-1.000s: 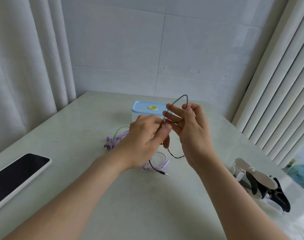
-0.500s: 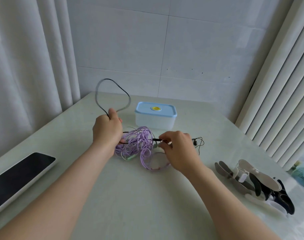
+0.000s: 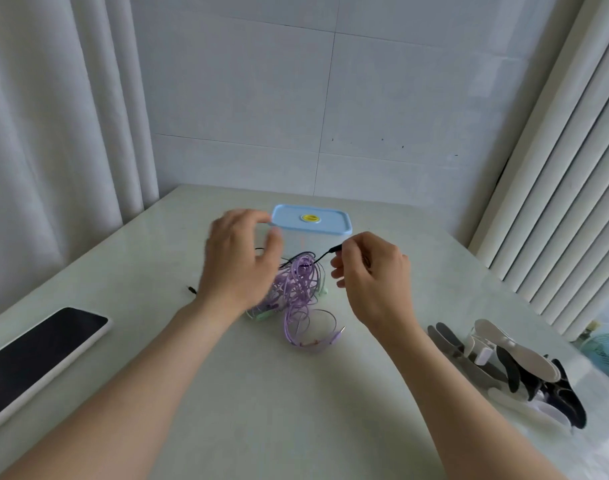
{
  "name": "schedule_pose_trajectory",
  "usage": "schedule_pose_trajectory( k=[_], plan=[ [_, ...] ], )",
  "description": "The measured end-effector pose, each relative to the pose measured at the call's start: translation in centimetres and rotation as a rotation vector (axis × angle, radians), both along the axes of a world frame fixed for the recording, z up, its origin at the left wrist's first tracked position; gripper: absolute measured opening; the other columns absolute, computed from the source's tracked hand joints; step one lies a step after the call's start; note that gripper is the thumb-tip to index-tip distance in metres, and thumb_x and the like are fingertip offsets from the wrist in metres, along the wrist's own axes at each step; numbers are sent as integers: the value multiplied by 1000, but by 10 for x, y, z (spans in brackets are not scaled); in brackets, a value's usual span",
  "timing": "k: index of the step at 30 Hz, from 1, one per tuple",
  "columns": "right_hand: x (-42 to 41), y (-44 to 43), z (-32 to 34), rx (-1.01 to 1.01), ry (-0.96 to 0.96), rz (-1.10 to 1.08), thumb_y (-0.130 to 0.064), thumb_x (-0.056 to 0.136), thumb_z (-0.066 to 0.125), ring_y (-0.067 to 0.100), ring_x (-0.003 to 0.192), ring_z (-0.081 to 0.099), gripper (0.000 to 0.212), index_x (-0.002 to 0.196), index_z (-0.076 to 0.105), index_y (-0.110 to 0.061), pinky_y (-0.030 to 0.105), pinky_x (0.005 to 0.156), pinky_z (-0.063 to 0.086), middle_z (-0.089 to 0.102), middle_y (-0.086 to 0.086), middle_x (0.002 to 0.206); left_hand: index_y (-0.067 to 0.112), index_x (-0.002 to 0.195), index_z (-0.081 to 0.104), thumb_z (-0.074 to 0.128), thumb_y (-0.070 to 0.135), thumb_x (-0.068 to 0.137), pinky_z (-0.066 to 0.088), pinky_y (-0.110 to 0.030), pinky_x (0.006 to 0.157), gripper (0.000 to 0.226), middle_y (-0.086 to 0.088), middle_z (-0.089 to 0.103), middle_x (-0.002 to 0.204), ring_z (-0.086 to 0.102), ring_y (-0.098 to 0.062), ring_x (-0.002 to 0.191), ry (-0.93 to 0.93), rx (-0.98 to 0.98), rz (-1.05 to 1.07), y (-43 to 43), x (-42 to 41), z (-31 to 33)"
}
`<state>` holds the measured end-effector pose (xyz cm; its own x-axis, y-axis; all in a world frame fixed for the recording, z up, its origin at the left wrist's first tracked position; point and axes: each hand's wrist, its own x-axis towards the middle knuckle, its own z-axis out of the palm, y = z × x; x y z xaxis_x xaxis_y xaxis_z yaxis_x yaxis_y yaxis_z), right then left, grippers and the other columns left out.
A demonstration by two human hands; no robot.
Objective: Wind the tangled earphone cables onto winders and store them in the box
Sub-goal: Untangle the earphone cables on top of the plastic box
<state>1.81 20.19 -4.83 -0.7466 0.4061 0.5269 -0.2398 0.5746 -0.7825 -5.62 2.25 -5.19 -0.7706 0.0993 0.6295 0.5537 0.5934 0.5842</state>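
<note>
A tangle of purple earphone cables (image 3: 298, 292) with green bits lies on the table in front of a clear box with a blue lid (image 3: 311, 221). A thin black cable (image 3: 305, 257) runs over the tangle. My right hand (image 3: 370, 275) pinches one end of the black cable just right of the tangle. My left hand (image 3: 237, 261) hovers blurred above the tangle's left side with fingers spread and holds nothing. A black plug end (image 3: 191, 289) lies on the table left of my left wrist. Several white, grey and black winders (image 3: 504, 368) lie at the right.
A phone (image 3: 36, 355) with a dark screen lies at the left table edge. Curtains hang on the left, vertical blinds on the right, a tiled wall behind. A small fan (image 3: 606, 351) shows at the far right edge.
My left hand let go of the black cable loop and moved right over the tangle. My right hand lifted, still pinching the black cable's end.
</note>
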Motion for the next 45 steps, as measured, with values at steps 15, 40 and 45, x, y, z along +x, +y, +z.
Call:
schedule_pose_trajectory(
  k=[15,40,45],
  plan=[
    [20,-9,36,-958,277,254,-29,116,25,35,62,70,25,103,44,-18,37,60,58,58,12,65,26,83,61,65,-8,59,38,-40,89,42,2,59,98,54,-30,100,108,-391,172,13,4,-22],
    [1,-15,-16,543,-150,282,-1,97,51,16,94,57,54,146,51,-26,24,80,43,67,-1,114,25,94,67,76,21,92,35,-39,87,11,12,63,99,54,-23,101,360,-395,-110,17,-5,-31],
    [-6,1,-18,636,-157,149,-5,104,51,21,80,59,29,121,71,-14,26,70,39,71,2,89,26,93,65,68,30,97,31,-38,89,7,14,64,94,57,-22,101,367,-449,-102,14,-9,-34]
  ],
)
